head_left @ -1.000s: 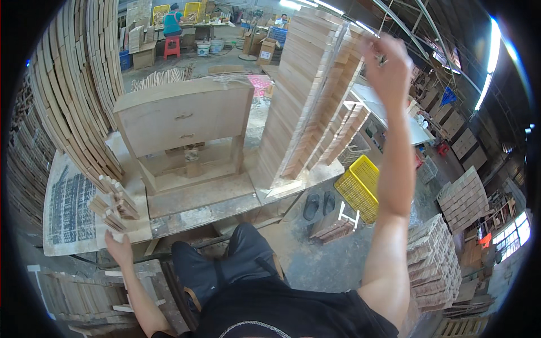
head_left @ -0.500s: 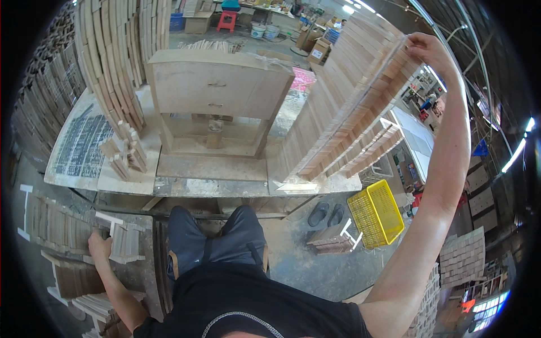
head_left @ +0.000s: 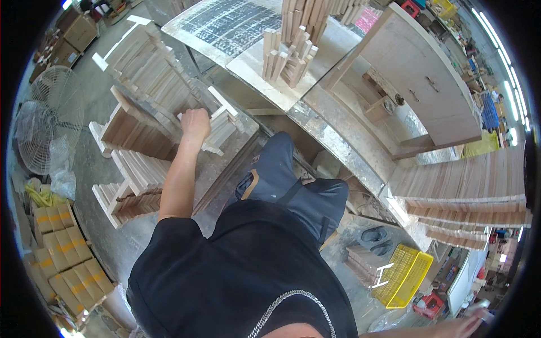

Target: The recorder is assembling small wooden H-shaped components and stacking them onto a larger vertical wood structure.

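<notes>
My left hand [head_left: 195, 122] is closed at the end of a stack of short wooden strips [head_left: 147, 76] on a low bench. What its fingers grip is hidden under the knuckles. Right beside it stands a small bundle of pale strips [head_left: 225, 124] with a white T-shaped end piece. Nearer to me, more wooden pieces [head_left: 141, 169] stand in rows. My right hand [head_left: 473, 322] is far out at the lower right rim, blurred, away from the large stack of wood strips [head_left: 462, 177] on the table. Its fingers are too smeared to read.
A worktable [head_left: 321, 121] carries a wooden box frame [head_left: 417, 73] and upright sticks [head_left: 290, 59]. On the floor are a yellow crate [head_left: 403, 276], slippers [head_left: 376, 239] and a small wood stack [head_left: 363, 262]. A wire fan [head_left: 51, 118] and cartons [head_left: 70, 248] stand at the left.
The view has swung toward the left bench. My right hand has left the top of the tall wood stack and is now low at the right rim. My left hand stays by the strips.
</notes>
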`<state>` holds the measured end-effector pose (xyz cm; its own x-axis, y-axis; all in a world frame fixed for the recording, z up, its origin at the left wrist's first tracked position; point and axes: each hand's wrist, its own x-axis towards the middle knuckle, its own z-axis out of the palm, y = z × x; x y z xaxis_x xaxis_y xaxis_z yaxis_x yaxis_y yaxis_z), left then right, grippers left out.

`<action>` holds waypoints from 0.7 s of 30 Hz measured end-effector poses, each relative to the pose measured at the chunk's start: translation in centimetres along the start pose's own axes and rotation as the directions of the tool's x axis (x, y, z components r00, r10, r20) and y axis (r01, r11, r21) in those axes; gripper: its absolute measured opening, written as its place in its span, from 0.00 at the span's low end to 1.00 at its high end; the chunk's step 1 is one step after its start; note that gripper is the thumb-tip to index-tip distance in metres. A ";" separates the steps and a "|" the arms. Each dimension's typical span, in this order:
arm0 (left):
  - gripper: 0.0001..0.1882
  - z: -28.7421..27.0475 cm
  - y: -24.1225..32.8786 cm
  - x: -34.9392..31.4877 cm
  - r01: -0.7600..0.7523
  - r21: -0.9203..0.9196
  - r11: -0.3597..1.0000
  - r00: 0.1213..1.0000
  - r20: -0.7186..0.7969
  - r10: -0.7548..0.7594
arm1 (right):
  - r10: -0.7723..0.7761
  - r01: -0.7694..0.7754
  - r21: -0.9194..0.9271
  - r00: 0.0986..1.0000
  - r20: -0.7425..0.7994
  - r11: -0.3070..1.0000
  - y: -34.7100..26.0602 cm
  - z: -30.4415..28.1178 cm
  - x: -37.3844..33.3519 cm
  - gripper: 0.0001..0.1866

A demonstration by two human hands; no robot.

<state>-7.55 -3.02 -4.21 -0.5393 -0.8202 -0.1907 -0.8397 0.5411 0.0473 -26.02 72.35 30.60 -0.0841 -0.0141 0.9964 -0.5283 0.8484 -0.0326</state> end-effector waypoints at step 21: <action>0.17 -6.5 16.3 -16.0 -0.491 -0.835 0.246 0.507 -0.044 0.861 | -0.119 -0.976 -0.025 -0.051 0.992 0.216 -24.4 20.4 -31.9 0.11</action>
<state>-13.04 17.72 5.97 -0.9990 0.0418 -0.0125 0.0044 0.3813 0.9244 -27.66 41.36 -2.01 -0.7705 -0.6250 -0.1255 -0.0113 0.2102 -0.9776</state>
